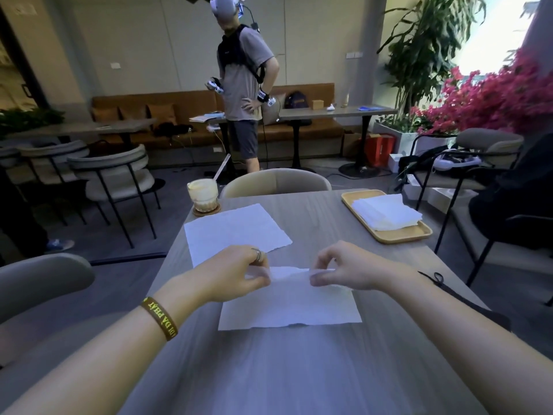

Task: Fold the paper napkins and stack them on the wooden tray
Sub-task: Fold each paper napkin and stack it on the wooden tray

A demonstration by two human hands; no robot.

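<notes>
Daylight (493,31) is washing into a café lounge from the right.
Pale cream walls (149,40) are backing a long tan bench (191,100) with cushions, and grey café tables (338,111) on black pedestals are standing before it. A person (242,85) is standing before the bench. Cushioned chairs (109,164) with thin black frames are sitting on the dark grey floor (125,283), and another chair back (275,182) is rising just beyond the grey wood-grain tabletop (299,369). Tall green plants (425,55) and pink flowers (493,97) are crowding the right side, where the brightness is pouring in.
</notes>
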